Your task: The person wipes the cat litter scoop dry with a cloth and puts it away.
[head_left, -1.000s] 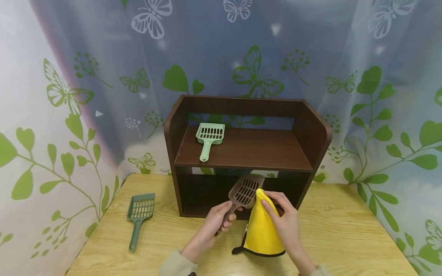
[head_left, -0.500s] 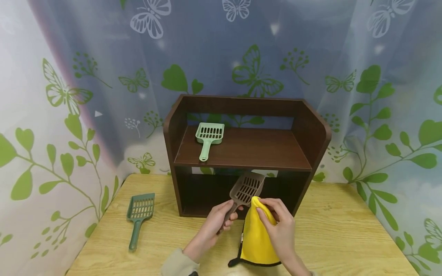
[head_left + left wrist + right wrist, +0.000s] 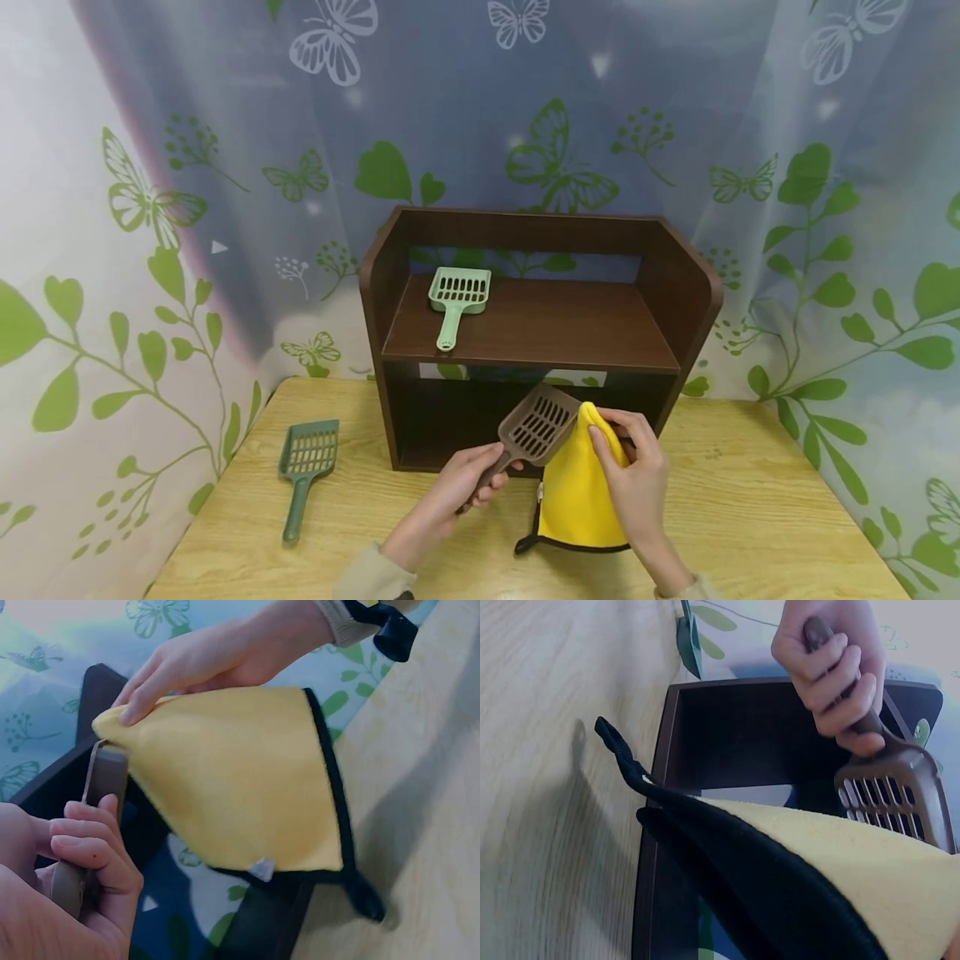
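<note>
My left hand (image 3: 468,483) grips the handle of a brown slotted litter scoop (image 3: 538,423), its head tilted up toward the right. In my right hand (image 3: 637,471) a yellow cloth (image 3: 579,492) with black edging and a black hanging loop is pinched near its top. The folded tip of the cloth meets the scoop's right rim. From the left wrist view, the cloth (image 3: 232,780) hangs in a cone from the right hand, beside the scoop's edge (image 3: 109,776). The right wrist view shows left fingers curled round the scoop handle (image 3: 862,716).
A dark brown two-tier shelf (image 3: 525,362) stands behind the hands. On its upper board lies a light green scoop (image 3: 459,292). A dark green scoop (image 3: 307,450) lies on the wooden table (image 3: 750,500) at left. Patterned curtains surround the table.
The right hand and cloth first dipped down and left, then came up and right to the scoop's rim. The scoop has shifted slightly and its tilt has changed; both grips stay.
</note>
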`<state>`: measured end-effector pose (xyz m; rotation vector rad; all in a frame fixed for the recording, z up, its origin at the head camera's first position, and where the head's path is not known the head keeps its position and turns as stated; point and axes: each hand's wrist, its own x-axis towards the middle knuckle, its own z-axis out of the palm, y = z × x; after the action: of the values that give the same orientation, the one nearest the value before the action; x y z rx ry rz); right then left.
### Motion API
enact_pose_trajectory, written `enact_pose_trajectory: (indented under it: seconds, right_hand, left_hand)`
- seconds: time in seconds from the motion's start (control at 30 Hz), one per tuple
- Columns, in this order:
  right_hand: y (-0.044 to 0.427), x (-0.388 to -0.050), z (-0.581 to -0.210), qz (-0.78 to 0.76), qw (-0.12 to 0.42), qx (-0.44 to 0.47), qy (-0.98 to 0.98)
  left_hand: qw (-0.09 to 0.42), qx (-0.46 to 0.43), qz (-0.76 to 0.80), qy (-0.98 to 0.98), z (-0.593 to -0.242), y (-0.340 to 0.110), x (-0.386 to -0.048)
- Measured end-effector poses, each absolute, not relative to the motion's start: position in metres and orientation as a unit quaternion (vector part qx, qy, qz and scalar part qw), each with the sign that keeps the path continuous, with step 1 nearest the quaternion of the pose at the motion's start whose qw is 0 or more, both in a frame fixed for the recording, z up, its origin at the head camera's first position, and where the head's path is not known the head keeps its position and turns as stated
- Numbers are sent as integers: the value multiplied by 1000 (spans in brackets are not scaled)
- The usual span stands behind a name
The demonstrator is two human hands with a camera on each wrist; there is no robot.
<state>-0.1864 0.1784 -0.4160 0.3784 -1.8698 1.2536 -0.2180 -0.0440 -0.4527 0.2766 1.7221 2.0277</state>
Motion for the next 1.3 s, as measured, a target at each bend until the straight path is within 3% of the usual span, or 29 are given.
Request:
enact_pose_trajectory:
  seconds: [0.43, 0.93, 1.3]
  right_hand:
    - [209, -198, -438, 492, 408, 133, -758]
    - [215, -195, -443, 490, 377, 129, -775]
    - [213, -192, -441, 492, 368, 125, -779]
  left_hand:
    - [216, 165, 656, 704, -424, -69, -216]
    - [170, 222, 623, 731, -376, -68, -219]
    - [84, 195, 634, 744, -338, -51, -237]
